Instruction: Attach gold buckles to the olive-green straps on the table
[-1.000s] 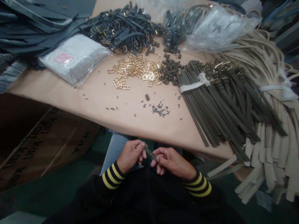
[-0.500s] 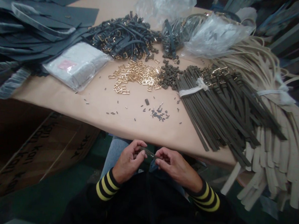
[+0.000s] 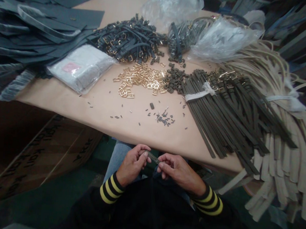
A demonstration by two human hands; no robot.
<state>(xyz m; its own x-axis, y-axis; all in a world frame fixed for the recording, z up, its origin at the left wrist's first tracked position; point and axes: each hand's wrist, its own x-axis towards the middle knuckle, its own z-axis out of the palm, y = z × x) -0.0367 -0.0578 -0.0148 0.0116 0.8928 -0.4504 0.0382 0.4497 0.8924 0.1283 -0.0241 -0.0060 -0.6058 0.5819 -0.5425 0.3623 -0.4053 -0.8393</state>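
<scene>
A short dark olive strap [image 3: 153, 157] with a slot near its right end is stretched between my hands, just off the table's front edge and above my lap. My left hand [image 3: 134, 164] pinches its left end between thumb and fingers. At the other end, my right hand [image 3: 180, 171] has its thumb and fingertips closed on the strap. Beyond my hands, small dark pieces [image 3: 164, 120] lie scattered on the table [image 3: 112, 107]. Farther back is a heap of gold buckles [image 3: 142, 78], with a pile of small dark olive loops [image 3: 175, 79] beside it.
On the right lie tied bundles of olive straps [image 3: 214, 114] and beige straps [image 3: 285, 135]. Dark buckled straps [image 3: 128, 39] are piled at the back, near clear plastic bags [image 3: 223, 38]. A wrapped white packet [image 3: 81, 68] and dark sheets [image 3: 44, 30] occupy the left. A cardboard box [image 3: 51, 146] stands below.
The strap between my hands has turned, so its flat face and slot now show more. Both hands keep their grip, and the whole view has shifted slightly.
</scene>
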